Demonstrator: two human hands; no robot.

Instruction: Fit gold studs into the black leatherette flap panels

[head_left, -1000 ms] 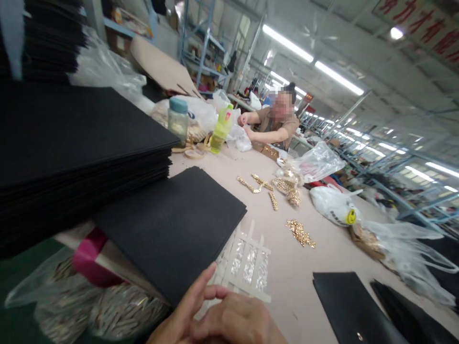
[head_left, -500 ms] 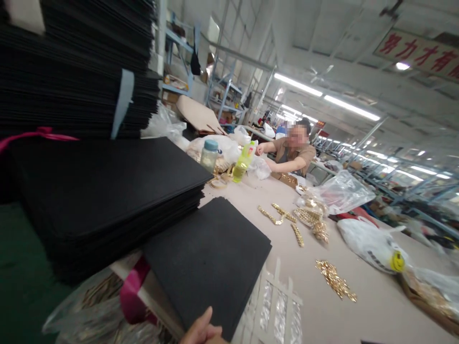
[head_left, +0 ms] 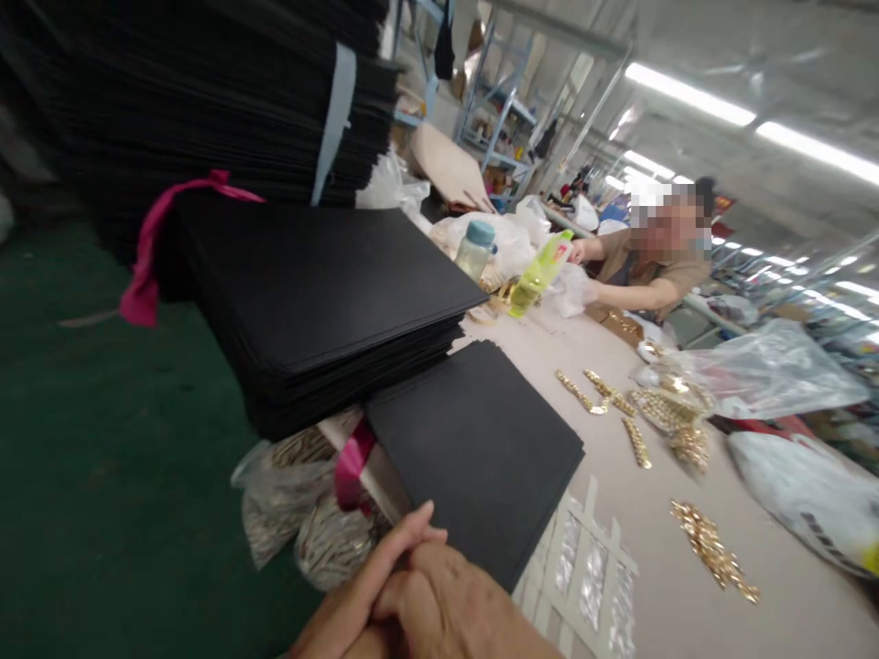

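Note:
At the bottom edge my left hand [head_left: 406,533] and my right hand [head_left: 450,586] rest against each other, in front of a low pile of black sheets [head_left: 481,448]. The left fingers lie closed against the right hand, their tips pointing toward the sheets. Of the right hand I mostly see its back and wrist; its fingers are hidden. No object shows in either hand. A taller stack of black sheets [head_left: 330,284] stands just beyond, overlapping the low pile's far left side. A magenta ribbon [head_left: 352,465] hangs at the table edge beside the low pile.
A person [head_left: 645,265] works across the table [head_left: 549,352]. Gold chain pieces [head_left: 714,549], plastic bags [head_left: 775,371], a yellow-green bottle [head_left: 539,275] and a blue-lidded jar [head_left: 475,252] lie or stand there. Bagged pieces [head_left: 336,540] hang below the left edge.
The view has swung left and down, so the table things appear farther right. Both hands now show, where only part of one hand showed before. The black stacks look unmoved.

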